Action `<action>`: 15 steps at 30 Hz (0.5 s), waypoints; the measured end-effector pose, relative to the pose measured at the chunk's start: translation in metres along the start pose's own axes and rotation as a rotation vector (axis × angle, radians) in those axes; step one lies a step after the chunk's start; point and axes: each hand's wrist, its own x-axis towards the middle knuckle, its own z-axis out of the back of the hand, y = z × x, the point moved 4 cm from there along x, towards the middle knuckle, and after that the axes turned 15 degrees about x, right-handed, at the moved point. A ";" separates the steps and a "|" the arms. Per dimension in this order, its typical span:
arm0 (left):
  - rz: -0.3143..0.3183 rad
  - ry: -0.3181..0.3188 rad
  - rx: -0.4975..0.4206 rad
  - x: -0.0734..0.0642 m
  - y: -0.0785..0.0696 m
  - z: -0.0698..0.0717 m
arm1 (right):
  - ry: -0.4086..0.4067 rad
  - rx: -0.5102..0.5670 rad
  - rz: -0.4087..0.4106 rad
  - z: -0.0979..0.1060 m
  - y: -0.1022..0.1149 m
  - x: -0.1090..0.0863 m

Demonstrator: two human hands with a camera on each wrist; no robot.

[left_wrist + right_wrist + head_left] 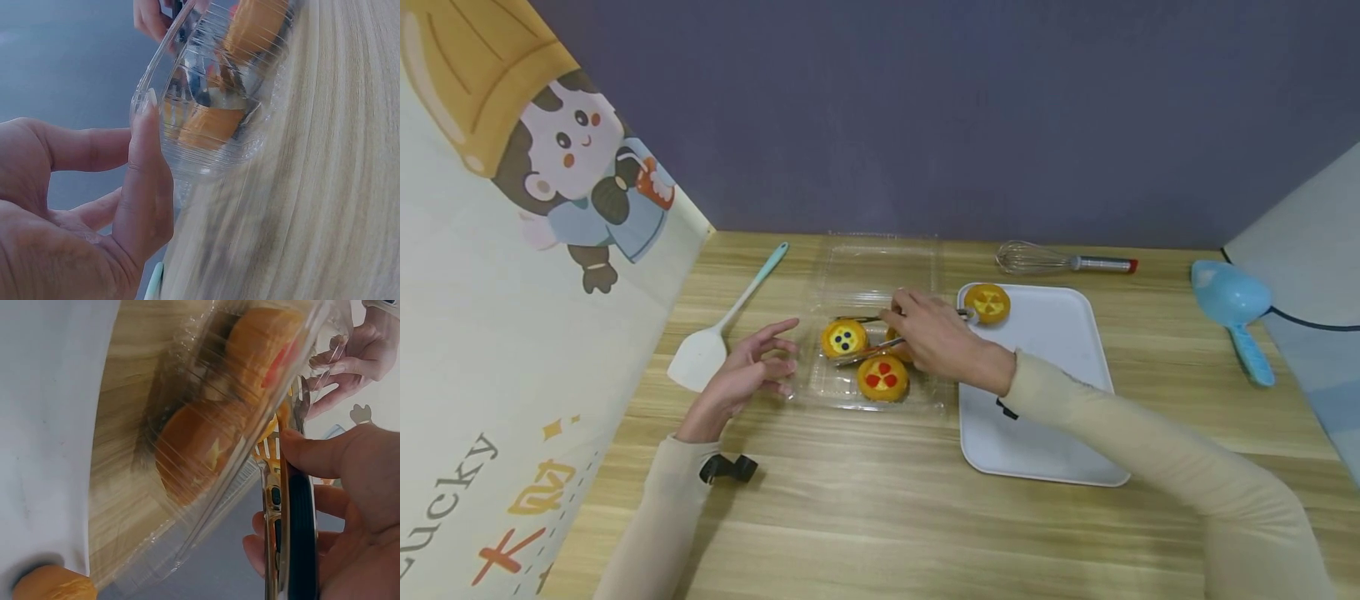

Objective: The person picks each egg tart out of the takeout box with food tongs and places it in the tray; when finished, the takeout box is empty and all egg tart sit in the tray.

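Note:
My right hand [936, 337] holds metal tongs [299, 519] with dark handle grips over a clear plastic box [820, 385]. The tongs' ends lie on either side of a tart with blue dots [844, 338] inside the box; whether they squeeze it I cannot tell. Also in the box are a tart with red hearts [883, 378] and a third tart [200, 450], mostly covered by my right hand in the head view. My left hand [747, 373] is at the box's left side with fingers loosely extended, a fingertip at the clear rim [139, 103].
Right of the box lies a white tray [1037, 450] bearing a yellow-topped tart [987, 304] in its far left corner. A whisk [1067, 260] is behind it. A white spatula [700, 357] lies left, a blue scoop-shaped object [1232, 296] far right. The box's lid [880, 267] stands open behind.

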 end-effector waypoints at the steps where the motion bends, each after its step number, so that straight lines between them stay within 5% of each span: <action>1: 0.000 0.000 0.001 0.000 0.000 0.000 | -0.002 0.002 0.002 0.000 0.000 -0.001; 15: -0.002 -0.007 0.008 -0.002 -0.002 0.000 | -0.068 0.052 0.007 0.002 -0.002 -0.014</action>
